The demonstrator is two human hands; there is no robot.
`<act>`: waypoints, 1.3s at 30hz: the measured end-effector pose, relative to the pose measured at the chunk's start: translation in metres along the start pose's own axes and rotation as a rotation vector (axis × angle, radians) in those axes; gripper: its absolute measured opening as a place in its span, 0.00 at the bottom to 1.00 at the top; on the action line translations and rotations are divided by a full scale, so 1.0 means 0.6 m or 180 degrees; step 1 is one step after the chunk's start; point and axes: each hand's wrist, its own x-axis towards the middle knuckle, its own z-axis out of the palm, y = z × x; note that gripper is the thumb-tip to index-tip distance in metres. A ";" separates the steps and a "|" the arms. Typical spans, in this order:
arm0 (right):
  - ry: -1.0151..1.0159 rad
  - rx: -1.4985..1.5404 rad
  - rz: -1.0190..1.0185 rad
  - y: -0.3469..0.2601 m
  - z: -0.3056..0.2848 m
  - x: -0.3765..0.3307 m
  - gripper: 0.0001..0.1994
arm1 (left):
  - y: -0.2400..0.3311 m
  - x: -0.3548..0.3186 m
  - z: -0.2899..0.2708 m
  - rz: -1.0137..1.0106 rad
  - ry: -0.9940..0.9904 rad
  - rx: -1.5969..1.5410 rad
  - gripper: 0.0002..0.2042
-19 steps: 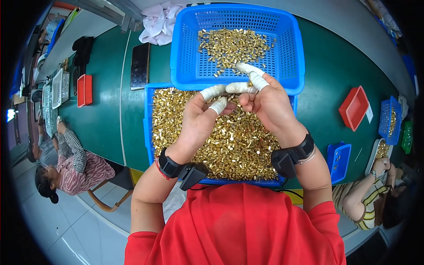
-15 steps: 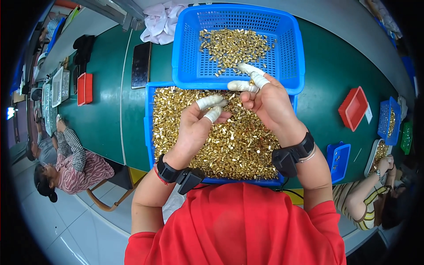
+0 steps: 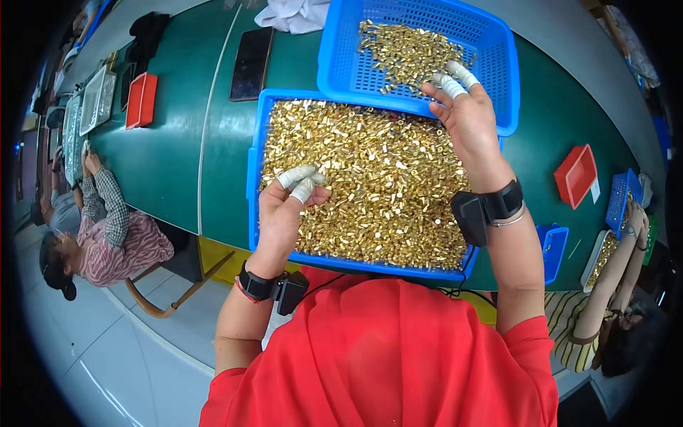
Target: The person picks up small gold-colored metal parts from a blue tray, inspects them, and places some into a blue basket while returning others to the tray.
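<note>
My left hand (image 3: pixel 281 213) is over the left part of a blue tray (image 3: pixel 254 171) heaped with small gold-coloured metal pieces (image 3: pixel 384 185). Its thumb and fingertip, both in white finger covers, are pinched together; anything between them is too small to make out. My right hand (image 3: pixel 469 117) reaches across the near right rim of a blue slotted basket (image 3: pixel 345 53). Its white-covered fingers are stretched out and apart, and no piece shows between them. A smaller pile of similar gold pieces (image 3: pixel 409 53) lies in that basket, beyond my right fingertips. The basket overlaps the tray's far edge.
On the green table (image 3: pixel 171 164) lie a dark phone (image 3: pixel 251 64) and a white cloth (image 3: pixel 293 14). Red bins (image 3: pixel 141 99) (image 3: pixel 576 176) stand left and right, with a small blue bin (image 3: pixel 551 249) near the right. People sit at both sides.
My hands have moved apart. The left has shifted left and nearer over the tray, while the right has gone farther into the basket. The whole view has shifted slightly.
</note>
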 end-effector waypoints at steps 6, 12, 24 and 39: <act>-0.0002 -0.0476 -0.0188 0.011 0.009 0.000 0.17 | -0.003 -0.014 -0.055 0.0051 0.0097 -0.0116 0.11; 0.0276 -0.1010 -0.0612 0.035 0.010 0.001 0.14 | -0.006 -0.017 -0.119 0.0117 0.0161 0.0305 0.11; -0.1180 -0.2283 -0.1223 0.122 0.083 -0.142 0.11 | 0.017 -0.032 -0.163 0.0938 -0.0442 0.2642 0.10; -0.1447 -0.3840 -0.1973 0.197 0.194 -0.207 0.12 | 0.019 -0.013 -0.149 0.1515 -0.0674 0.3696 0.11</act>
